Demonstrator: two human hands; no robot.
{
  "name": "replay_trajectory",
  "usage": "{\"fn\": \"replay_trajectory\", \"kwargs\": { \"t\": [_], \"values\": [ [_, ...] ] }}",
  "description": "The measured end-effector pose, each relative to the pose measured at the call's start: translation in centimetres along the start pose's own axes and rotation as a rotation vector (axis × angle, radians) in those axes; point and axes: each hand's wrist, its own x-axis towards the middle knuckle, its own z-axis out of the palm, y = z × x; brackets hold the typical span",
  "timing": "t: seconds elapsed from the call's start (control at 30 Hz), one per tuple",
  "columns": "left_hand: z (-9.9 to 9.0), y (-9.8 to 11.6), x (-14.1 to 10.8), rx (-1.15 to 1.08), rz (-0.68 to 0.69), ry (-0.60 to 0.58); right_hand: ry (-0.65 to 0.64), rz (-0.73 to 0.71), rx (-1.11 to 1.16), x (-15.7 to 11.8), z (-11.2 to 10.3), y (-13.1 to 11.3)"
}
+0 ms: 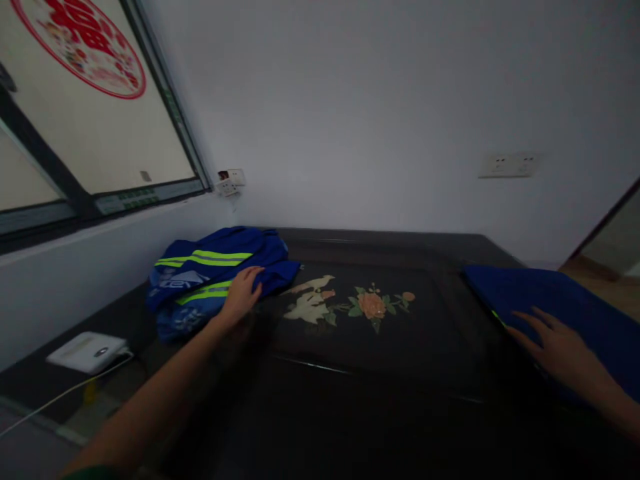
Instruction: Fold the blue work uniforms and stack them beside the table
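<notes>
A heap of blue work clothing (pixel 267 248) with yellow-green and grey reflective stripes lies crumpled at the left of the dark table. My left hand (pixel 243 293) is at its front right side, thumb apart from the fingers; I cannot tell whether it presses the cloth. At the right edge, a flat blue garment (pixel 545 293), apparently folded, shows a thin yellow-green strip along its left side. Over its near left part, my right hand (pixel 560 347) has its fingers spread, palm down, gripping nothing visible.
The dark table (pixel 400 413) carries an inlaid bird and flower design (pixel 373 305) between my hands. At the left is a white device (pixel 87 351) with a cable. Wall sockets (pixel 509 165) are behind, and a window (pixel 100 120) with a red round decoration is on the left.
</notes>
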Motion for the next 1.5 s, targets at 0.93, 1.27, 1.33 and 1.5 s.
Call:
{"fn": "replay_trajectory", "kwargs": {
  "t": [0.93, 1.27, 1.33, 1.5],
  "values": [
    [-18.9, 3.0, 15.8, -0.029, -0.102, 0.616, -0.229, -0.517, 0.064, -10.3, 7.9, -17.9],
    [-13.9, 23.8, 2.1, -0.499, 0.456, -0.014, -0.225, -0.374, 0.390, -9.5, 2.3, -21.5],
    [-12.1, 25.6, -3.2, -0.599, 0.658, -0.449, -0.163, -0.208, 0.485, -8.7, 1.0, -20.6],
    [-10.2, 25.0, -10.9, -0.603, 0.947, -1.088, -0.285, 0.100, 0.469, -7.2, -2.2, -16.3]
  ]
}}
